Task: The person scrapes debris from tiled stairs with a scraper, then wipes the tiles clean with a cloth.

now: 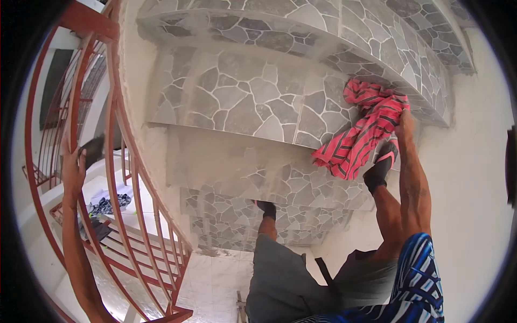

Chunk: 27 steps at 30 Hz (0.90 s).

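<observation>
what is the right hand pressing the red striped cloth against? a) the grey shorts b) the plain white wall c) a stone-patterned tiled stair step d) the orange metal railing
c: the right hand holds the red cloth with dark stripes bunched against the grey stone-patterned tiled stair step, while the left hand grips the orange metal railing on the other side.

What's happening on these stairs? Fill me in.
A person stands on a staircase tiled in grey stone pattern. The right hand presses a red striped cloth against a step, whose tiles look dusty and pale. The left hand rests on the red railing with a dark object in its grip; what it is cannot be told. The person's feet are on lower steps.
</observation>
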Tool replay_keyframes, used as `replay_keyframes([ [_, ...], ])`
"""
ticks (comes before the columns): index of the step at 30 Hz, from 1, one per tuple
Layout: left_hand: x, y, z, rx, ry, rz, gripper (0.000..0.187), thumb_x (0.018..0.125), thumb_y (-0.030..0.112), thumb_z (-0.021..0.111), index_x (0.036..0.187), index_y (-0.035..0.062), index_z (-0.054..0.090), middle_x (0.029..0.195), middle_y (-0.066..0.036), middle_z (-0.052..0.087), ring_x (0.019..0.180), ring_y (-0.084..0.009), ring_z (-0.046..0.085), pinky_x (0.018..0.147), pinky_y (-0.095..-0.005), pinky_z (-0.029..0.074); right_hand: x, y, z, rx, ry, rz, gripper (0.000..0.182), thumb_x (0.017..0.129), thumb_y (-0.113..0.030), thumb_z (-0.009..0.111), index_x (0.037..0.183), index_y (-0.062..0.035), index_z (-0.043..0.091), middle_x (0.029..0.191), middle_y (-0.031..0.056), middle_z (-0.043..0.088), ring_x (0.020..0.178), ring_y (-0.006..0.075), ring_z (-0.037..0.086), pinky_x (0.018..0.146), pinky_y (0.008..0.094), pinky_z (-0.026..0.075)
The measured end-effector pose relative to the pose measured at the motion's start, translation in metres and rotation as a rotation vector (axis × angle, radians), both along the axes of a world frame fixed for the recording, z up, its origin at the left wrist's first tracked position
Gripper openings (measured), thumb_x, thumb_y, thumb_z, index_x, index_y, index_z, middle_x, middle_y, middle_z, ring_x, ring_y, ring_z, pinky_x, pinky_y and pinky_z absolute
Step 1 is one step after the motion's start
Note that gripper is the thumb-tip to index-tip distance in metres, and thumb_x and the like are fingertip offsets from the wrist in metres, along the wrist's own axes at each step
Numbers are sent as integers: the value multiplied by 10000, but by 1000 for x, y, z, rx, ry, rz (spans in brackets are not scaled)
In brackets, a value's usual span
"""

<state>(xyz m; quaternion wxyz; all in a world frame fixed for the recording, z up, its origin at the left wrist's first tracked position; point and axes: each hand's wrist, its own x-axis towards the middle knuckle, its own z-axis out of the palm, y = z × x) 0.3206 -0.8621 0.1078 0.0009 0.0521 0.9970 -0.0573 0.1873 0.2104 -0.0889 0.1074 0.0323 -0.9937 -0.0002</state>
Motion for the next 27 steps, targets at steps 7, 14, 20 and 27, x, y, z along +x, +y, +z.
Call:
replay_keyframes([
  [7, 5, -24, -26, -217, 101, 38, 322, 1031, 190, 508, 1181, -68, 627, 1479, -303, 380, 1351, -443, 421, 1075, -452, 380, -16, -122, -32, -781, -170, -210, 383, 814, -227, 631, 1134, -19, 605, 956, 174, 667, 871, 352, 638, 745, 448, 490],
  [14, -6, -6, -30, 30, 81, 66, 293, 1020, 156, 518, 1164, -80, 617, 1494, -262, 382, 1319, -425, 468, 1035, -453, 415, -21, -206, 168, -349, -191, -328, 461, 875, -284, 568, 1192, 46, 625, 1081, 201, 683, 930, 273, 665, 832, 377, 509],
  [20, -2, -37, -49, -187, 150, 33, 313, 1026, 167, 511, 1220, -57, 609, 1508, -255, 377, 1365, -395, 428, 1091, -440, 374, -48, -224, 218, -139, 194, 376, 395, 863, -45, 621, 1256, -17, 592, 1101, 203, 630, 1025, 377, 608, 914, 439, 483],
  [27, 5, 30, -44, -292, 455, -55, 344, 1019, 215, 534, 1245, -30, 618, 1510, -195, 409, 1393, -364, 400, 1141, -435, 331, -131, -230, 126, 63, 81, 792, 580, 862, -68, 670, 1399, -67, 452, 1356, 229, 456, 1176, 437, 516, 961, 463, 474],
])
